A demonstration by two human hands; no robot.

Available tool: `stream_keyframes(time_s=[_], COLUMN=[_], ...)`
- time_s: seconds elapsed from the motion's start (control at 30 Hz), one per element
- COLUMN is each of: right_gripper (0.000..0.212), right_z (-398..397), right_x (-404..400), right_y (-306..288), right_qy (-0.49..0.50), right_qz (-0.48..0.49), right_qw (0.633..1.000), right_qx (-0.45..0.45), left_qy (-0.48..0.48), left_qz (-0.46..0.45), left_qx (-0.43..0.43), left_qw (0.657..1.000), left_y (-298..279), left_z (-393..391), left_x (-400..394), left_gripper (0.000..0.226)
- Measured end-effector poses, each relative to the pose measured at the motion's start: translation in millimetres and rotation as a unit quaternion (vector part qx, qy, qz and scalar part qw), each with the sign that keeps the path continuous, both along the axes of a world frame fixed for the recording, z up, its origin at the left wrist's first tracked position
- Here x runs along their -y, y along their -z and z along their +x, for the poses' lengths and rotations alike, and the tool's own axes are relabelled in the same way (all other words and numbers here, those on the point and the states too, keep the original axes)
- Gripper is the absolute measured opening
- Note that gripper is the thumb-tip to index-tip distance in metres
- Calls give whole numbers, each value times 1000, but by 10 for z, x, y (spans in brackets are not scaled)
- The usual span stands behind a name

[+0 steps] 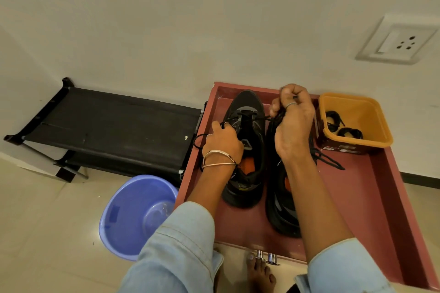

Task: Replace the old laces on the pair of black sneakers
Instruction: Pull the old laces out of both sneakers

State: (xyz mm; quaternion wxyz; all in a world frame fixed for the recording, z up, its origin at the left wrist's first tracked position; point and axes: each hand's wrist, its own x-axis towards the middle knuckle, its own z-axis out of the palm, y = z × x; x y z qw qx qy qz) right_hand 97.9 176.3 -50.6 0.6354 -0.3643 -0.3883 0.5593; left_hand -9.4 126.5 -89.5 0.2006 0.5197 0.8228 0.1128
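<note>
Looking down from the head camera, we see a shallow red tray whose raised rim bounds the work on all sides; bare tray floor lies open to the right of the shoes, while the far edge meets the wall. Two black sneakers stand side by side, toes toward the wall: the left sneaker and the right sneaker, the latter largely hidden by the forearm. We find the left hand resting on the left sneaker's near-left side, fingers curled round a loop of the black lace, which runs from the lowest eyelets rightward to the right hand, raised above the right sneaker's toe, its fingertips pinching the lace end. A loose lace trails on the tray just right of the wrist. An orange tub holding coiled laces fills the far right corner. A black rack and a blue basin stand outside the left rim
</note>
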Motion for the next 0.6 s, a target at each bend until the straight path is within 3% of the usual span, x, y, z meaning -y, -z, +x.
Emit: stream_keyframes(time_s=[0.07, 0.1, 0.17, 0.23, 0.33, 0.43, 0.6], right_gripper=[10, 14, 24, 28, 27, 20, 12], right_z=[-25, -39, -74, -121, -151, -163, -177], right_x=[-8, -12, -10, 34, 76, 81, 87], right_y=[70, 126, 225, 254, 282, 315, 225], right_qy=[-12, -20, -46, -72, -63, -52, -22], right_qz=[26, 49, 79, 76, 89, 97, 36], right_qw=[978, 941, 829, 741, 682, 690, 779], right_qx=[207, 335, 551, 663, 723, 715, 626], left_qy=[0, 1, 4, 6, 10, 11, 11], left_qz=[-1, 0, 3, 2, -1, -2, 1], left_qx=[-1, -3, -4, -7, -10, -10, -9], left_qw=[1000, 1000, 1000, 1000, 1000, 1000, 1000], left_y=[1, 3, 7, 11, 2, -7, -16], left_z=[-6, -8, -11, -15, -16, -16, -32], left_x=[-5, -5, -5, -9, -13, -7, 2], left_gripper=[40, 39, 39, 38, 38, 39, 41])
